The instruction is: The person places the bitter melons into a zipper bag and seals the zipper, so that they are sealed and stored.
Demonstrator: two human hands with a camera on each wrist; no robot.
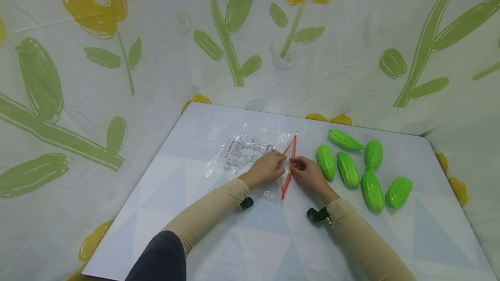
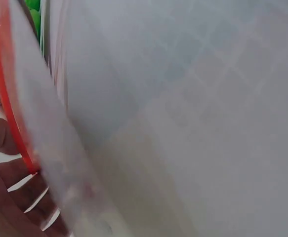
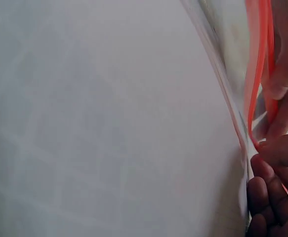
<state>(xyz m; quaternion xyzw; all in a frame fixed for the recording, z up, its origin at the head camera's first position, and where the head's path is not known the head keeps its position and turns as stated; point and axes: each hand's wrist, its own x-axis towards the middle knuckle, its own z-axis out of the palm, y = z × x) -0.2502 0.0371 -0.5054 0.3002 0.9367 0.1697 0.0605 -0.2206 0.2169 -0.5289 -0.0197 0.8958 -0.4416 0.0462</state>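
Observation:
A clear plastic zip bag (image 1: 218,159) with a printed drawing and red lettering lies on the table, its red-edged mouth spread apart toward the right. My left hand (image 1: 267,168) pinches one side of that mouth. On the opposite side, my right hand (image 1: 308,174) pinches the other red zip strip (image 1: 287,182) between thumb and fingers. The left wrist view has the red edge (image 2: 8,89) running down to the left thumb and fingers. Close by the right fingertips (image 3: 262,167), the two red strips stand apart in the right wrist view.
Several glossy green ridged gourd-like pieces (image 1: 348,169) lie on the table (image 1: 242,246) right of the bag. One of them (image 1: 326,162) is close to the right hand. Flower-printed cloth (image 1: 156,55) hangs behind the table and along its sides.

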